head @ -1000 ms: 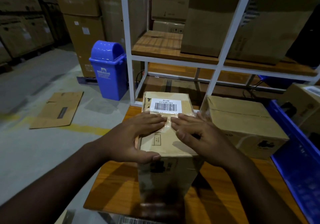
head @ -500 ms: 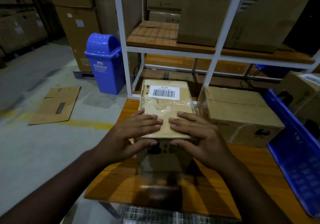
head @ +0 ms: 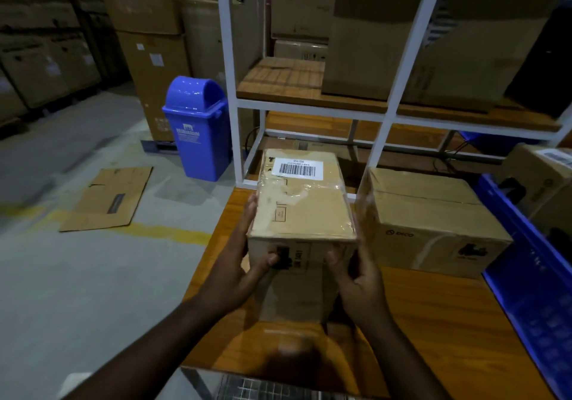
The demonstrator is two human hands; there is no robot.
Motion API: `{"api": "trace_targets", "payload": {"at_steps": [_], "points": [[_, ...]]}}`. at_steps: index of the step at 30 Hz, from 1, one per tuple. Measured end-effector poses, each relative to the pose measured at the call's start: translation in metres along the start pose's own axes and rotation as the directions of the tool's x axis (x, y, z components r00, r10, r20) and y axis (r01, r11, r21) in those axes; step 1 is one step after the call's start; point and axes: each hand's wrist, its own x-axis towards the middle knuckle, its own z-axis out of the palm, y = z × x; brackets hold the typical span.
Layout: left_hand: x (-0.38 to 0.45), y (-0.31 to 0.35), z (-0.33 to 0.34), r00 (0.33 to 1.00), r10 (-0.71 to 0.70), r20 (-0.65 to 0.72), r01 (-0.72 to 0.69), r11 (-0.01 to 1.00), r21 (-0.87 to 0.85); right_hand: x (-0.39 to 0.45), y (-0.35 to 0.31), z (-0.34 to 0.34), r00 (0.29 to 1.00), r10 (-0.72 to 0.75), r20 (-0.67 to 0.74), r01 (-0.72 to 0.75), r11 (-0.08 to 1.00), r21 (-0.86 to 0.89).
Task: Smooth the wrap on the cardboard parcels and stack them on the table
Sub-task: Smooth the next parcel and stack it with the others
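Observation:
A tall cardboard parcel [head: 301, 204] in clear wrap, with a white barcode label on top, stands on the wooden table [head: 418, 322]. My left hand [head: 244, 263] grips its left side, thumb on the near face. My right hand [head: 353, 272] holds the right side, thumb on the near face too. A second, wider wrapped parcel [head: 430, 213] sits on the table just to the right, close beside the first.
A blue crate [head: 532, 275] lies along the table's right edge. White-framed shelving [head: 383, 111] with big cartons stands behind. A blue bin [head: 198, 127] and a flattened carton [head: 108, 198] are on the floor at left.
Both hands slid off the parcel's top toward me and dropped to its sides, thumbs now on the near face. The top with the label is uncovered.

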Motion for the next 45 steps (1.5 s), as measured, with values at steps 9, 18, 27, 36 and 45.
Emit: {"api": "trace_targets", "payload": {"at_steps": [9,18,27,36,45], "points": [[0.113,0.04,-0.021,0.879,-0.325,-0.349,0.136,0.873,-0.468,0.077,-0.078,0.004,0.998,-0.059,-0.033,0.064,0.984,0.165],[0.119,-0.026,-0.002,0.897,-0.415,0.151,0.417,0.909,0.023,0.106,-0.037,0.028,0.961,0.273,0.04,-0.242,0.904,-0.352],[0.118,-0.044,0.001,0.936,-0.279,0.215,0.132,0.843,0.522,0.118,-0.009,0.044,0.912,0.226,0.344,0.22,0.439,-0.871],[0.096,-0.022,-0.009,0.979,-0.146,0.146,0.087,0.933,0.349,0.108,-0.024,0.032,0.974,0.148,0.171,0.01,0.728,-0.685],[0.066,-0.016,-0.01,0.956,-0.164,0.242,0.074,0.937,0.341,0.079,-0.028,0.007,0.926,0.243,0.288,0.027,0.719,-0.694]]}}
